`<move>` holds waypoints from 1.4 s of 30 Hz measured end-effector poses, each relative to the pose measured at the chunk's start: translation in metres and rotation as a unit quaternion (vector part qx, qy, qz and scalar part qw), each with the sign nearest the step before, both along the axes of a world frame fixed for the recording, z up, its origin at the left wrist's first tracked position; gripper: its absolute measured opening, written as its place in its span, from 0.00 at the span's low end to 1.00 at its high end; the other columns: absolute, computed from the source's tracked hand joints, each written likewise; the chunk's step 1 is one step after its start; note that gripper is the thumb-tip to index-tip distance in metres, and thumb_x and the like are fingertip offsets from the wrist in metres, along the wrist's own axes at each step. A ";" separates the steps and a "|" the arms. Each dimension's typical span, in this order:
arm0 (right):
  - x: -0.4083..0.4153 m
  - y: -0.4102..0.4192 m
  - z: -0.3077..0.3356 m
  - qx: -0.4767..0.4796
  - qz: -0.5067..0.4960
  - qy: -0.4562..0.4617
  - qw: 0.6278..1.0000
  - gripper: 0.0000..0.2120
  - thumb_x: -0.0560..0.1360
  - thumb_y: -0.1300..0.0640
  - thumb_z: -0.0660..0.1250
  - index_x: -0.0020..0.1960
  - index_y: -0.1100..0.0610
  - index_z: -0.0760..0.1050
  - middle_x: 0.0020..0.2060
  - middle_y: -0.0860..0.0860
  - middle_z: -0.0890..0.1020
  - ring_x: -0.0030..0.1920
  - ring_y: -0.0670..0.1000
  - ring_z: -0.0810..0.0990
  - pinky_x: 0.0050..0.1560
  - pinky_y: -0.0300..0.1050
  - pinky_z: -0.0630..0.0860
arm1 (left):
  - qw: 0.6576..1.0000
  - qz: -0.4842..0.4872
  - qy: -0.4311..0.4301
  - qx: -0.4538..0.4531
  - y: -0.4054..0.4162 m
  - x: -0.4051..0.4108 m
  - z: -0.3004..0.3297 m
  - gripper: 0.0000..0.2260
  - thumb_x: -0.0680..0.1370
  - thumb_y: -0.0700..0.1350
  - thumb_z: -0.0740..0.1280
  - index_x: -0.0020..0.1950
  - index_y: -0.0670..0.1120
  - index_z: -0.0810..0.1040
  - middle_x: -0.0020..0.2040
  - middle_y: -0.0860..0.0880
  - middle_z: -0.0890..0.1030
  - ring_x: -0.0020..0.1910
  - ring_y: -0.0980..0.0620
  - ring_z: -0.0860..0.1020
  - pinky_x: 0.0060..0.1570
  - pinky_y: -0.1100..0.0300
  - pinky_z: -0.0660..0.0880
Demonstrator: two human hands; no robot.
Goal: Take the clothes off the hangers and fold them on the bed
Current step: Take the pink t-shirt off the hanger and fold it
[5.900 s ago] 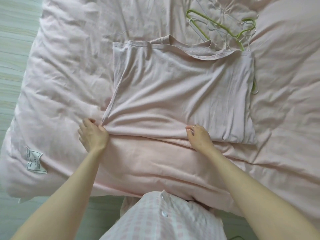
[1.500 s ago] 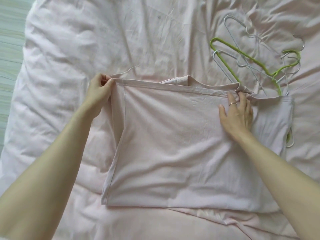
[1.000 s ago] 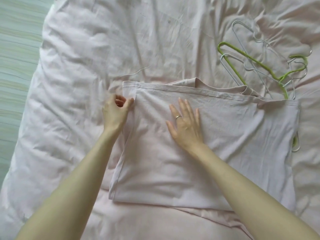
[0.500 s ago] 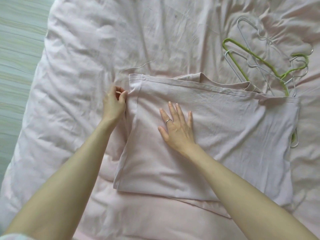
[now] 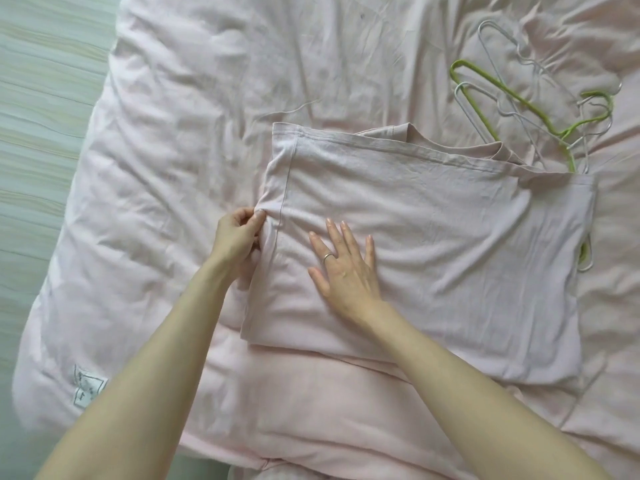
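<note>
A pale pink T-shirt [image 5: 450,258] lies folded into a wide rectangle on the pink bed [image 5: 173,168], its neckline at the far edge. My left hand [image 5: 237,237] pinches the shirt's left edge about halfway down. My right hand [image 5: 346,268] lies flat on the left part of the shirt, fingers spread and straight, a ring on one finger. A heap of hangers [image 5: 526,98], one green and others grey wire, lies at the shirt's far right corner, partly under it.
The rumpled pink duvet covers the whole bed. A white care label [image 5: 86,389] is sewn at its near left corner. Pale wood-look floor [image 5: 41,133] runs along the left. Another hanger end [image 5: 585,258] pokes out at the shirt's right edge.
Both hands have slid down the shirt's left side. The left hand moved from the top left corner to mid-edge; the right hand came across from the neckline.
</note>
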State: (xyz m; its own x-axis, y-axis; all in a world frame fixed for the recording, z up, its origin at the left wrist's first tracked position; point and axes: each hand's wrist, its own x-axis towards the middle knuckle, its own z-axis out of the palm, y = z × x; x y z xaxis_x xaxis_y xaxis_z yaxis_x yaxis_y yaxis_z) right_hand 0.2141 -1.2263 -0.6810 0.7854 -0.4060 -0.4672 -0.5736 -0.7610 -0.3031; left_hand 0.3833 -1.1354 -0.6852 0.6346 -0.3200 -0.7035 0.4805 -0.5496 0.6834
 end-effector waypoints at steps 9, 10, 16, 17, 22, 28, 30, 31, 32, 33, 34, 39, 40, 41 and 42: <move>-0.025 0.013 0.008 0.018 -0.016 0.043 0.999 0.28 0.80 0.47 0.55 0.77 0.47 0.49 0.77 0.50 0.43 0.77 0.52 0.40 0.72 0.62 0.38 | 0.964 -0.201 -0.118 0.126 0.029 -0.035 0.001 0.15 0.77 0.50 0.66 0.43 0.37 0.76 0.39 0.44 0.78 0.41 0.46 0.75 0.39 0.53 0.67; -0.029 0.015 0.008 0.017 -0.015 0.051 0.998 0.28 0.80 0.47 0.54 0.77 0.48 0.49 0.77 0.50 0.43 0.77 0.52 0.40 0.72 0.62 0.39 | 0.959 -0.193 -0.146 0.150 0.032 -0.041 0.002 0.13 0.77 0.48 0.66 0.42 0.38 0.75 0.39 0.42 0.78 0.42 0.44 0.75 0.39 0.54 0.64; -0.072 0.017 0.011 0.010 -0.050 0.075 0.996 0.28 0.81 0.47 0.53 0.77 0.47 0.48 0.77 0.49 0.44 0.77 0.50 0.41 0.73 0.60 0.42 | 0.936 -0.197 -0.139 0.256 0.044 -0.066 0.011 0.24 0.77 0.61 0.59 0.55 0.41 0.75 0.53 0.42 0.80 0.57 0.40 0.74 0.52 0.51 0.69; -0.081 0.016 0.011 0.010 -0.064 0.081 0.995 0.28 0.81 0.46 0.53 0.77 0.46 0.47 0.77 0.48 0.43 0.77 0.50 0.42 0.73 0.60 0.42 | 0.932 -0.209 -0.121 0.269 0.046 -0.068 0.011 0.27 0.75 0.65 0.60 0.56 0.42 0.75 0.54 0.42 0.79 0.57 0.40 0.75 0.52 0.51 0.70; -0.131 0.014 0.009 -0.001 -0.113 0.118 0.987 0.28 0.81 0.45 0.51 0.77 0.46 0.45 0.77 0.48 0.42 0.76 0.49 0.41 0.73 0.59 0.43 | 0.969 -0.154 0.008 0.191 0.049 -0.079 0.026 0.20 0.73 0.58 0.70 0.54 0.43 0.76 0.47 0.47 0.78 0.49 0.47 0.77 0.45 0.58 0.70; -0.170 0.001 0.014 0.115 -0.206 0.071 0.969 0.26 0.81 0.47 0.54 0.76 0.52 0.55 0.77 0.51 0.49 0.77 0.49 0.47 0.74 0.47 0.46 | 0.986 -0.101 0.026 0.128 0.032 -0.093 0.063 0.10 0.76 0.46 0.68 0.54 0.42 0.77 0.41 0.48 0.78 0.37 0.51 0.77 0.31 0.59 0.76; -0.181 -0.010 0.028 0.219 -0.309 -0.002 0.926 0.24 0.81 0.50 0.56 0.74 0.57 0.61 0.76 0.53 0.58 0.75 0.49 0.57 0.70 0.37 0.52 | 0.987 -0.106 -0.013 0.118 0.012 -0.110 0.081 0.04 0.77 0.42 0.65 0.47 0.42 0.78 0.38 0.46 0.77 0.33 0.50 0.76 0.24 0.62 0.73; -0.184 -0.016 0.036 0.275 -0.368 -0.037 0.888 0.22 0.81 0.51 0.56 0.73 0.59 0.63 0.74 0.53 0.63 0.73 0.49 0.62 0.66 0.34 0.56 | 0.986 -0.112 -0.037 0.116 0.000 -0.119 0.092 0.04 0.77 0.40 0.63 0.46 0.42 0.77 0.37 0.45 0.77 0.32 0.49 0.75 0.24 0.62 0.72; -0.190 -0.024 0.044 0.328 -0.428 -0.066 0.839 0.22 0.81 0.52 0.56 0.71 0.61 0.65 0.72 0.55 0.67 0.71 0.51 0.65 0.64 0.33 0.58 | 0.983 -0.120 -0.068 0.118 -0.013 -0.129 0.099 0.05 0.76 0.39 0.62 0.48 0.41 0.77 0.37 0.45 0.76 0.34 0.48 0.76 0.28 0.61 0.73; -0.197 -0.032 0.051 0.379 -0.483 -0.092 0.784 0.23 0.81 0.51 0.56 0.70 0.63 0.66 0.70 0.58 0.69 0.70 0.54 0.67 0.66 0.36 0.60 | 0.979 -0.133 -0.101 0.118 -0.028 -0.141 0.106 0.08 0.76 0.40 0.61 0.52 0.40 0.77 0.39 0.44 0.77 0.38 0.46 0.78 0.33 0.58 0.76; -0.209 -0.042 0.058 0.428 -0.529 -0.111 0.724 0.24 0.81 0.49 0.56 0.70 0.64 0.65 0.69 0.60 0.70 0.69 0.58 0.68 0.67 0.44 0.63 | 0.972 -0.153 -0.136 0.114 -0.045 -0.158 0.111 0.11 0.75 0.41 0.62 0.54 0.39 0.76 0.43 0.42 0.78 0.43 0.43 0.79 0.41 0.54 0.77; -0.268 -0.084 0.074 0.538 -0.601 -0.209 0.552 0.24 0.81 0.44 0.52 0.71 0.58 0.64 0.65 0.55 0.73 0.59 0.54 0.75 0.60 0.51 0.72 | 0.905 -0.327 -0.258 0.094 -0.130 -0.262 0.126 0.13 0.77 0.42 0.60 0.57 0.35 0.72 0.55 0.35 0.77 0.56 0.37 0.75 0.49 0.54 0.69; -0.281 -0.092 0.073 0.531 -0.611 -0.226 0.542 0.24 0.81 0.44 0.51 0.70 0.58 0.65 0.63 0.55 0.75 0.57 0.53 0.76 0.58 0.50 0.73 | 0.889 -0.363 -0.267 0.084 -0.145 -0.287 0.126 0.13 0.77 0.41 0.59 0.58 0.36 0.71 0.55 0.36 0.77 0.56 0.37 0.74 0.48 0.54 0.68; -0.294 -0.099 0.074 0.524 -0.619 -0.240 0.533 0.23 0.81 0.44 0.50 0.69 0.57 0.66 0.60 0.54 0.77 0.54 0.53 0.78 0.55 0.49 0.74 | 0.874 -0.399 -0.270 0.061 -0.157 -0.315 0.124 0.12 0.77 0.41 0.59 0.58 0.37 0.71 0.53 0.37 0.77 0.55 0.38 0.75 0.47 0.55 0.68; -0.307 -0.106 0.072 0.515 -0.629 -0.245 0.528 0.23 0.81 0.43 0.50 0.67 0.56 0.68 0.55 0.52 0.79 0.50 0.51 0.79 0.50 0.48 0.75 | 0.860 -0.436 -0.263 0.028 -0.165 -0.340 0.117 0.09 0.77 0.41 0.59 0.54 0.39 0.71 0.49 0.39 0.77 0.53 0.38 0.75 0.45 0.55 0.68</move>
